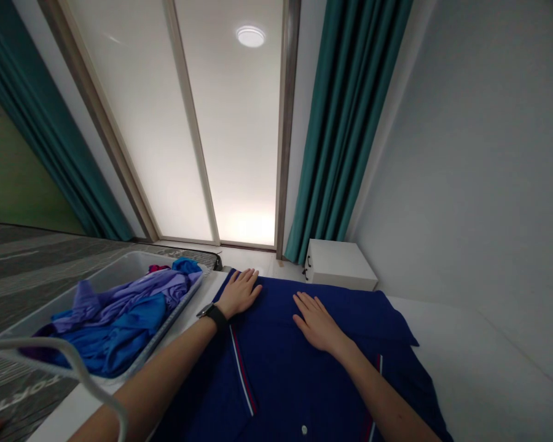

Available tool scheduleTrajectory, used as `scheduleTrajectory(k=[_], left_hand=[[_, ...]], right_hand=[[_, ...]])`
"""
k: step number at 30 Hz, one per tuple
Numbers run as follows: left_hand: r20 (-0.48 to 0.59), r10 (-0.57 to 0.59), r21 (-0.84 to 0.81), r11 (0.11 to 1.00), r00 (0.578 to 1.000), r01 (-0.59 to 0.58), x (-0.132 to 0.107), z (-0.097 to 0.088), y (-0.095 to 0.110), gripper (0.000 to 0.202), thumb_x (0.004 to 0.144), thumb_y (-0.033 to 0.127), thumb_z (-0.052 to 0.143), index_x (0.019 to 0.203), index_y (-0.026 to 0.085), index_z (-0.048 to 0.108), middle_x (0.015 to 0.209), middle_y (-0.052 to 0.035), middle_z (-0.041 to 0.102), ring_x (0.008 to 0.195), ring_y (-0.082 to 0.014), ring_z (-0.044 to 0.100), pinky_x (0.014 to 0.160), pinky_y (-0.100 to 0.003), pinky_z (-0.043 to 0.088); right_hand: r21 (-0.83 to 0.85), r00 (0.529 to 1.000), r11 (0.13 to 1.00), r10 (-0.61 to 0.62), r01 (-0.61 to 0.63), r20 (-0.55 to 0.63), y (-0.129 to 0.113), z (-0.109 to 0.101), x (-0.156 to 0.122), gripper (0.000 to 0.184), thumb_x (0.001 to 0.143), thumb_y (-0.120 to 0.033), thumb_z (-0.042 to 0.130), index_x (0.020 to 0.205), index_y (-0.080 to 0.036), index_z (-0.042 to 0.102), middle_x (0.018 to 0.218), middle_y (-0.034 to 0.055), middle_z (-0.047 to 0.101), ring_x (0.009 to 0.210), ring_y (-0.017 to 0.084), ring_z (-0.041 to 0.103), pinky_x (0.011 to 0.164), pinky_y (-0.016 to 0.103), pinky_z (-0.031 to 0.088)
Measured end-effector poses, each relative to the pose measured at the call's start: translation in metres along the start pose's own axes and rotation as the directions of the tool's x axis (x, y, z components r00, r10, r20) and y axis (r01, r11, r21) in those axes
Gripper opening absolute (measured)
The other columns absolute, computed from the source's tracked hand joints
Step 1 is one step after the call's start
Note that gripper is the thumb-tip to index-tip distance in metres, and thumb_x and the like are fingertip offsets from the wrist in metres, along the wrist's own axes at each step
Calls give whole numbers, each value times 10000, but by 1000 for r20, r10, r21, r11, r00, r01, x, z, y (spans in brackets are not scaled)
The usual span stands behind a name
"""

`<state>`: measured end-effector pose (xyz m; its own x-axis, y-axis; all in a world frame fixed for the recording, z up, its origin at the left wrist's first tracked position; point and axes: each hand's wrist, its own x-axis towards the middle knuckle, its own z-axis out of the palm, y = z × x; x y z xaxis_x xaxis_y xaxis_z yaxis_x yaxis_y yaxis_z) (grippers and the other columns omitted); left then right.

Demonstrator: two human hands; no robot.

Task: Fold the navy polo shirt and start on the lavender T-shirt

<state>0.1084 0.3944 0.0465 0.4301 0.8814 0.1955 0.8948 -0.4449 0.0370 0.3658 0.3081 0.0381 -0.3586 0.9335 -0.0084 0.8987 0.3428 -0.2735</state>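
A dark blue shirt (281, 362) with red and white trim and a white button lies spread on a white table (483, 368). My left hand (239, 293), a black watch on its wrist, lies flat and open on the shirt's far left edge. Beside it, my right hand (316, 320) rests flat on the middle of the shirt with fingers stretched out. Neither hand holds anything.
A grey bin (120, 270) of blue and purple clothes (120, 313) stands at the left. A white cable (74, 368) loops across the lower left. Beyond the table are a white cabinet (338, 265), teal curtains (345, 123) and a lit sliding panel (221, 123).
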Motion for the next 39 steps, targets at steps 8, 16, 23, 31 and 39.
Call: scheduleTrajectory(k=[8,16,23,31,39], left_hand=[[-29,354,-152,923,935,-354,15,1,116,459,955,364,429,1383,205,480,1434,-86,507,1315,-235,453,1107,-400,325],[-107,557,-241,789,823,-565,24,8,183,357,940,340,490,1279,237,534,1317,-79,558,1219,-238,496,1036,-403,375],[-87,622,-173,760,778,-627,28,11,205,303,913,414,571,1140,215,560,1150,-69,578,1060,-235,531,907,-371,423],[-109,676,-17,731,728,-682,33,6,200,158,995,290,439,967,194,562,1018,-56,579,948,-204,524,815,-330,395],[-68,640,-88,760,765,-643,32,-5,188,224,995,348,424,936,207,589,987,-49,585,927,-202,532,817,-335,399]], right_hand=[[-66,983,989,123,-133,-134,57,-9,-40,528,987,-352,271,1445,-146,432,1510,103,409,1413,224,314,1183,437,165],[-68,759,817,497,-572,-420,137,-30,-89,436,941,-241,356,1322,-161,552,1249,140,588,1162,252,521,981,364,383],[110,557,637,735,-763,-387,177,-34,-110,288,908,-343,476,972,-143,673,1055,177,620,1043,306,550,869,401,403],[317,662,721,692,-616,-286,188,-39,-104,236,905,-286,403,1031,-193,579,699,-11,639,655,159,607,619,249,424],[252,684,713,700,-654,-206,177,-39,-107,396,869,-285,487,1248,-178,532,777,32,696,754,194,662,697,274,442]])
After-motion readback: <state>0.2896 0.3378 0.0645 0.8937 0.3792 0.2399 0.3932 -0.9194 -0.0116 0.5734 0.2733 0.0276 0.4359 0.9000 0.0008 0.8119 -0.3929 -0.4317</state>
